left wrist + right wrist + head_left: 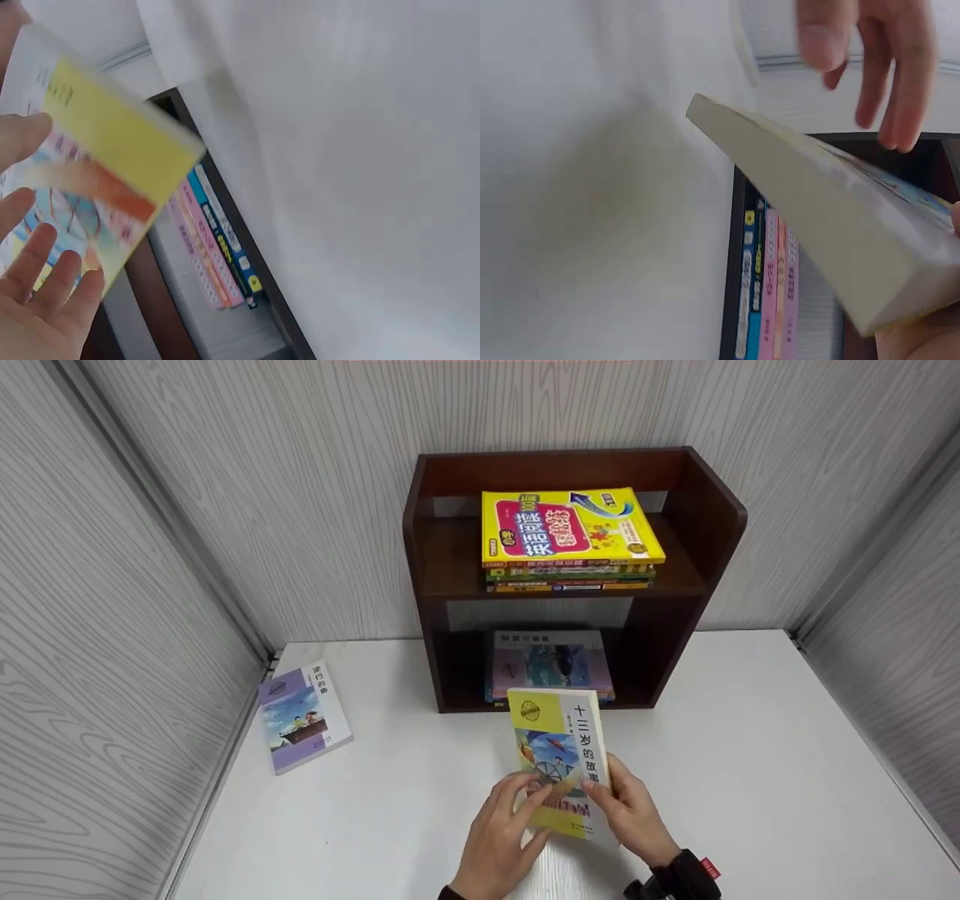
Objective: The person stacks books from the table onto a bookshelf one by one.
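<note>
A yellow-and-white paperback book (540,712) is held up in front of the shelf, its illustrated cover facing me. My right hand (634,814) grips its right edge, thumb on the cover and fingers behind. Over the lower part of the cover hovers my left hand (499,840), fingers spread and loosely bent. The right wrist view shows a gap between the left hand (892,64) and the book (817,195), whose page edges face that camera. In the left wrist view the fingers are spread before the book's cover (124,127).
A dark brown two-tier shelf (570,592) stands against the back wall. Yellow workbooks (574,529) are stacked on its upper tier, thinner books (551,660) on the lower. A purple-and-white book (304,716) lies on the white table (750,780) at the left.
</note>
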A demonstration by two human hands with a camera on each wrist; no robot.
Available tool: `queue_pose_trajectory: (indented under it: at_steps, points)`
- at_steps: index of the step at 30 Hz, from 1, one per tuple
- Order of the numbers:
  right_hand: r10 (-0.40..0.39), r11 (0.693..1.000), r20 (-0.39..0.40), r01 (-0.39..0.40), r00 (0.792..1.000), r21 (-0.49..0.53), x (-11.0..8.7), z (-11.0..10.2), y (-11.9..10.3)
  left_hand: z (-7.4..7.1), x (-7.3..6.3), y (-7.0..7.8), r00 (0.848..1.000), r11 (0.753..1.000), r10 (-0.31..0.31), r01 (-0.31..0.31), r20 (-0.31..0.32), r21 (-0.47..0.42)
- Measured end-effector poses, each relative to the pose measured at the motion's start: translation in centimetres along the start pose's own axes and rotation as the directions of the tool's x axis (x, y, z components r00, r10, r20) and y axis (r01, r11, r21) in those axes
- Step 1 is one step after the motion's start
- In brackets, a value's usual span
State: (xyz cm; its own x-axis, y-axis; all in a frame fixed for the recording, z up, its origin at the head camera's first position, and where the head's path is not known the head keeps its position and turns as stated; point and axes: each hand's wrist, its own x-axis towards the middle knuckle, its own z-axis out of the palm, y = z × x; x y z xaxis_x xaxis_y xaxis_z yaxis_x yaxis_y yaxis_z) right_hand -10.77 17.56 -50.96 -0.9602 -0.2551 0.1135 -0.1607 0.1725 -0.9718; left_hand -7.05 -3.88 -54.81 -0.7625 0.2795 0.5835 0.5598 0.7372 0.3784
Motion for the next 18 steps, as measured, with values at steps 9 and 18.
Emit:
queue_pose_trajectory:
  at_steps: [9,18]
  points:
    - [-0.281,0.918,0.062,0.287,0.958,-0.274,-0.8,-0.7,0.0,-3.1,1.7,-2.2,0.975,1.000,-0.026,0.027,-0.220,0.002]
    - [-0.537,0.748,0.211,0.577,0.816,-0.328,-0.8,-0.6,-0.7,-5.5,3.2,-3.5,0.983,0.996,0.077,-0.067,-0.168,0.065]
